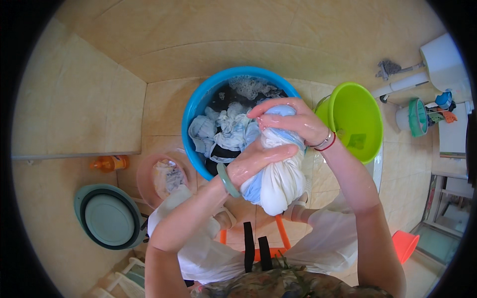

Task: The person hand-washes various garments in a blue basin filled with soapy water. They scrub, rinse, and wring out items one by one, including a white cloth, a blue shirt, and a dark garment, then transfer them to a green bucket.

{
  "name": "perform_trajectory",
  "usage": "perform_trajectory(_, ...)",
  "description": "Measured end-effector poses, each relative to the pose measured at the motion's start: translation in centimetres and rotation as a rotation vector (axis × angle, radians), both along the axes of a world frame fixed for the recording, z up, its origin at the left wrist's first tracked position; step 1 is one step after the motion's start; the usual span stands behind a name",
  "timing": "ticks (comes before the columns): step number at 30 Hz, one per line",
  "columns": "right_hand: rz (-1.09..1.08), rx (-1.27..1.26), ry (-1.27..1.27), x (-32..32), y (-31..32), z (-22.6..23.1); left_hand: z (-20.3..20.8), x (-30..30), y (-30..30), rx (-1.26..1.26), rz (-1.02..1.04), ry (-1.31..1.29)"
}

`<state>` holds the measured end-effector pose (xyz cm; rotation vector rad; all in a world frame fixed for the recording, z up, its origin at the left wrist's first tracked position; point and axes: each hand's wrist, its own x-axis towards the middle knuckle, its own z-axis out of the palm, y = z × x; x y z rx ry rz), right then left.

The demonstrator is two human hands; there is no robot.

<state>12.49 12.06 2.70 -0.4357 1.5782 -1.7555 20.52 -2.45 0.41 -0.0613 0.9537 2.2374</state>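
- We see a white and pale-blue cloth bundle (280, 186) gathered over the near right edge of the blue tub (188, 121), its lower end hanging on the near side of that rim.
- We judge it soft and limp, with no stiffness of its own; if it is soaked, as the wet hands suggest, it is heavier than it looks and sags at the loose end.
- It looks hardy rather than fragile, but probably slippery; we do best to hold it around the gathered middle and the upper end, folds bunched deep in the palms, rather than by one loose flap.
- Our left hand (261, 160) is partly closed around the bundle's middle, thumb laid across the front, the other fingers mostly hidden.
- Our right hand (295, 121) curls over the upper end, thumb and fingers loosely bent around the cloth; both hands glisten.
- Inside the tub, pale wet clothes (231, 126) lie heaped on the left, with suds (248, 87) at the far side.
- Just right of the tub stands a lime-green bucket (358, 111).
- Left of the tub, toward us, a pink basin (143, 180) holds more cloth (169, 176); an orange bottle (109, 163) lies farther left.
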Motion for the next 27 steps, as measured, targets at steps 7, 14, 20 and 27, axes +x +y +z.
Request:
perform_trajectory(7, -0.125, 0.162, 0.263, -0.6, -1.7, -2.9, -1.3, -1.4, 0.1, -0.502, -0.017, 0.179)
perform_trajectory(14, -0.206, 0.374, 0.390, -0.5, -2.8, -5.8, -6.3, -1.5, 0.6, -0.772, 0.065, 0.295)
perform_trajectory(20, -0.189, 0.607, 0.534, -1.3, -3.3, -11.0, -12.2, -1.5, 2.0, -1.025, 0.173, 0.265)
perform_trajectory(27, -0.179, 0.338, 0.636, -0.5, -0.7, -9.7, -14.5, -2.2, 2.2, 0.312, 0.344, -0.517)
